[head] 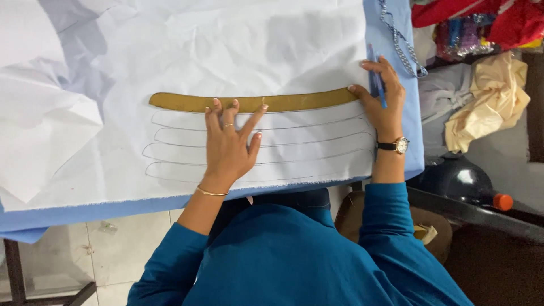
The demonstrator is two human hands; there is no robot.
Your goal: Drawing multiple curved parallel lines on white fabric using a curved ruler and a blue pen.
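Note:
A long curved brown cardboard template (294, 101) lies across a white sheet of fabric (226, 45) on a blue-covered table (85, 212). Several curved outlines (306, 144) are drawn on the sheet just below the template. My left hand (229, 144) lies flat with fingers spread, its fingertips pressing the template's middle. At the template's right end my right hand (384, 99) holds a blue pen (377, 85); a watch is on that wrist.
A metal chain (401, 39) lies on the blue cloth at the upper right. Past the table's right edge are red and cream cloths (490, 96), a dark round object (453, 178) and an orange cap (502, 202). Tiled floor shows below.

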